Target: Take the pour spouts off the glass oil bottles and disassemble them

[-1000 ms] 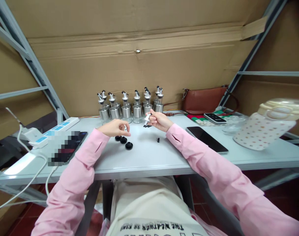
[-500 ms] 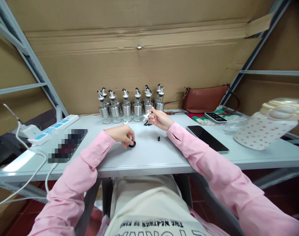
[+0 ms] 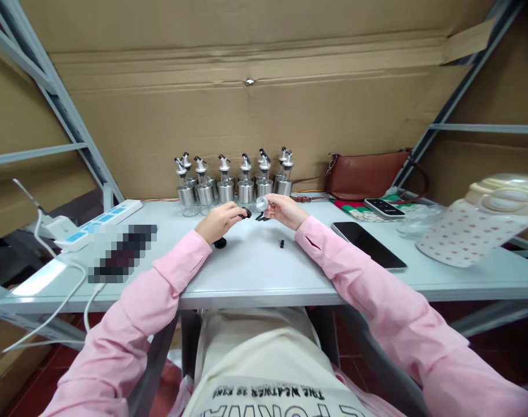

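Observation:
My left hand [image 3: 222, 222] pinches a small round black part [image 3: 245, 213] just above the table. Facing it, my right hand [image 3: 286, 211] grips a whitish, cup-shaped cap [image 3: 261, 203] between thumb and fingers, its open side turned toward the left hand. The two parts are close together but apart. Below the left hand, another black ring-like piece [image 3: 220, 243] lies on the table. Thin black levers [image 3: 260, 218] rest by the right fingertips, and a tiny black plug [image 3: 282, 244] sits nearer me. Behind stand several glass-and-steel dispenser bottles [image 3: 226, 191] with pourer tops.
On the left lie a power strip [image 3: 103, 223] with white cables and a blurred-out phone-like slab [image 3: 125, 255]. To the right are a black tablet or phone [image 3: 368, 245], a brown bag [image 3: 362, 176], a dark handheld device [image 3: 383, 208] and a dotted jug [image 3: 464, 231].
My left hand has lifted a round black part off the table and brought it up toward the right hand. The cap in my right hand has turned, showing its round opening.

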Available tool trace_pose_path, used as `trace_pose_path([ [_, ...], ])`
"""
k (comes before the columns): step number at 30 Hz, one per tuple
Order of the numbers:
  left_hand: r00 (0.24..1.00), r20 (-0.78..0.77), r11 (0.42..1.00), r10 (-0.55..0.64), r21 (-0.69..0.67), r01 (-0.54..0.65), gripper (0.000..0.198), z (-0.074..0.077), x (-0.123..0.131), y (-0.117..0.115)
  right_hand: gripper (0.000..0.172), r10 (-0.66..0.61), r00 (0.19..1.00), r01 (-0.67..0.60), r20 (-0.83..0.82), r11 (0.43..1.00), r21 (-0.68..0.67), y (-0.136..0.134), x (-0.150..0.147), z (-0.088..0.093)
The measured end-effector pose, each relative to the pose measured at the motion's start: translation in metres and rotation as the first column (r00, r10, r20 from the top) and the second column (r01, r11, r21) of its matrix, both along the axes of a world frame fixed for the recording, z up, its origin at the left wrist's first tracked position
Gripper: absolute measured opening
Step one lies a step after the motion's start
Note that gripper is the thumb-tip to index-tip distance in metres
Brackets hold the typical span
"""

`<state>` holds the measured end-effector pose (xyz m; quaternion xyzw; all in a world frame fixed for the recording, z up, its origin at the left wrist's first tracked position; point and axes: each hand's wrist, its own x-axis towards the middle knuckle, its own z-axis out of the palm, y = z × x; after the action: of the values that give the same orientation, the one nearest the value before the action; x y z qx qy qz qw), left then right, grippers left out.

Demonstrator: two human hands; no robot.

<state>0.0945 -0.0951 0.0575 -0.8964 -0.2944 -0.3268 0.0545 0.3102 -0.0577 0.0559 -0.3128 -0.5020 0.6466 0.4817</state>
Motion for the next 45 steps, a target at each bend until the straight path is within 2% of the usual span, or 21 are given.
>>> trace_pose_path([
  [4, 1.000, -0.019, 0.995, 0.020, 0.102, -0.018, 0.024, -0.004, 0.001, -0.001, 0.030, -0.010, 0.999, 0.006, 0.051, 0.997, 0.072, 0.001, -0.002, -0.004],
  [7, 0.999, -0.027, 0.993, 0.020, 0.118, -0.017, 0.025, -0.005, 0.002, -0.002, 0.032, 0.019, 0.996, -0.031, 0.092, 0.991, 0.127, 0.000, -0.003, -0.006],
  [13, 0.999, -0.034, 1.000, 0.017, 0.011, -0.017, 0.022, -0.007, 0.004, -0.004, 0.034, 0.079, 0.978, -0.118, 0.195, 0.973, 0.198, -0.004, -0.004, -0.006],
  [16, 1.000, 0.022, 0.998, 0.009, -0.066, -0.008, 0.021, -0.009, 0.004, -0.004, 0.035, 0.091, 0.973, -0.138, 0.211, 0.965, 0.222, -0.005, -0.004, -0.006],
  [19, 0.996, 0.084, 0.992, 0.004, -0.126, 0.007, 0.037, -0.015, 0.005, -0.001, 0.034, 0.103, 0.970, -0.154, 0.222, 0.961, 0.228, -0.005, -0.004, -0.007],
  [23, 0.999, 0.038, 0.979, -0.031, -0.199, 0.038, 0.048, -0.019, 0.008, 0.000, 0.033, 0.141, 0.960, -0.196, 0.243, 0.956, 0.218, -0.004, -0.003, -0.008],
  [29, 0.997, -0.017, 0.975, -0.077, -0.210, 0.071, 0.043, -0.014, 0.010, -0.005, 0.036, 0.158, 0.955, -0.211, 0.252, 0.957, 0.199, -0.005, -0.004, -0.007],
  [41, 0.993, -0.115, 0.964, 0.020, -0.261, -0.049, 0.040, -0.011, 0.011, -0.006, 0.034, 0.118, 0.941, -0.199, 0.316, 0.951, 0.237, -0.006, -0.006, -0.007],
  [45, 0.994, -0.103, 0.969, 0.023, -0.243, -0.048, 0.040, -0.010, 0.011, -0.007, 0.036, 0.100, 0.947, -0.183, 0.305, 0.949, 0.257, -0.005, -0.006, -0.008],
])
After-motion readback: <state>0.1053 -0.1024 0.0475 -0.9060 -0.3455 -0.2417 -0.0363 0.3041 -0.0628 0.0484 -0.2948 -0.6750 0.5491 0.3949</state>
